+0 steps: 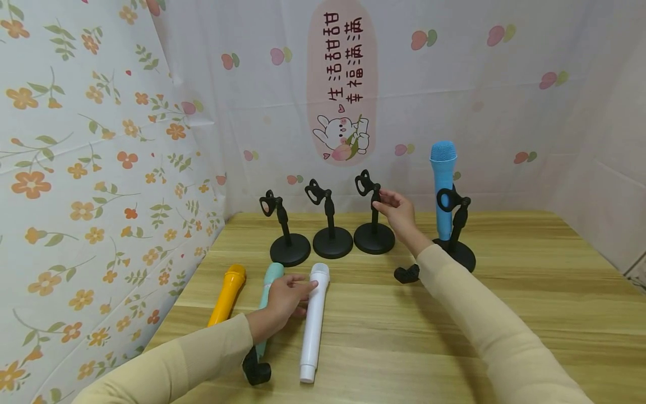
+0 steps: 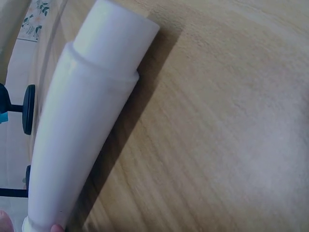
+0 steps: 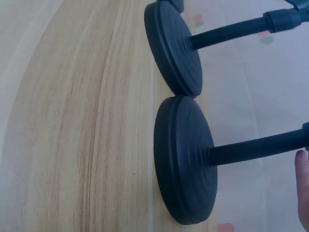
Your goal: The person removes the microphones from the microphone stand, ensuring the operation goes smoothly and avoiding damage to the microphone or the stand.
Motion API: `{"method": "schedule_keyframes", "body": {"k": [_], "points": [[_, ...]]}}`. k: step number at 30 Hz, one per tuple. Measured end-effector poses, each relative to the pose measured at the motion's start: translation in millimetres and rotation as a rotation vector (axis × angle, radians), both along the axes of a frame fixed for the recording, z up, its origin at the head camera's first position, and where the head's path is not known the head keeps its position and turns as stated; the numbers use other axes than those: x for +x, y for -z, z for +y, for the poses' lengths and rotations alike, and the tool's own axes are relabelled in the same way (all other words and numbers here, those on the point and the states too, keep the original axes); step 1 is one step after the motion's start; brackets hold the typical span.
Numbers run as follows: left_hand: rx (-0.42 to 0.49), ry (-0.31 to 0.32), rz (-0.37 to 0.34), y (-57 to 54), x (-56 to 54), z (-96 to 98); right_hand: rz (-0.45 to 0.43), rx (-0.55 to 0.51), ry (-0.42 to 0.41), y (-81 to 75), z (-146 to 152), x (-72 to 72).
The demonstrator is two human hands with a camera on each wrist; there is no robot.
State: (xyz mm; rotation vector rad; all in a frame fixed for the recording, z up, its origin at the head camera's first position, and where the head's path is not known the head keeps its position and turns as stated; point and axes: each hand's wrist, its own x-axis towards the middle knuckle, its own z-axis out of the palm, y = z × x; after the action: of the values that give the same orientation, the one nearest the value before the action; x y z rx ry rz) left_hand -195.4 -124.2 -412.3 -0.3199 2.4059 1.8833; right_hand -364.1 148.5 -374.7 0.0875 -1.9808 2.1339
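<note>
A white microphone (image 1: 314,325) lies on the wooden table, its head pointing away. My left hand (image 1: 284,300) holds it near the head, with fingertips (image 2: 57,228) on its body in the left wrist view. Partly hidden under that hand is a mint-green microphone (image 1: 274,273). My right hand (image 1: 398,213) pinches the upper pole of a black microphone stand (image 1: 374,238), just below its clip. In the right wrist view, one finger (image 3: 302,179) shows at the pole of that stand (image 3: 188,162). The stand's clip holds nothing.
Two more black stands with bare clips, one at the left (image 1: 290,250) and one in the middle (image 1: 333,242), complete the row. A blue microphone (image 1: 444,191) stands upright by the right stand (image 1: 463,255). A yellow microphone (image 1: 227,294) lies at left. Printed curtains (image 1: 252,123) hang behind.
</note>
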Motion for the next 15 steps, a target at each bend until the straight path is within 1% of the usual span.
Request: {"method": "schedule_keyframes", "body": {"k": [4, 10, 15], "points": [[-0.003, -0.003, 0.018, -3.3, -0.9, -1.1, 0.0, 0.012, -0.011, -1.6, 1.7, 3.6], [0.023, 0.002, 0.024, -9.1, -4.3, -1.4, 0.009, 0.023, -0.036, -5.3, 6.3, 14.4], [0.035, 0.01, 0.058, -16.0, -8.1, 0.4, 0.02, 0.038, -0.042, -5.3, 10.8, 20.6]]}}
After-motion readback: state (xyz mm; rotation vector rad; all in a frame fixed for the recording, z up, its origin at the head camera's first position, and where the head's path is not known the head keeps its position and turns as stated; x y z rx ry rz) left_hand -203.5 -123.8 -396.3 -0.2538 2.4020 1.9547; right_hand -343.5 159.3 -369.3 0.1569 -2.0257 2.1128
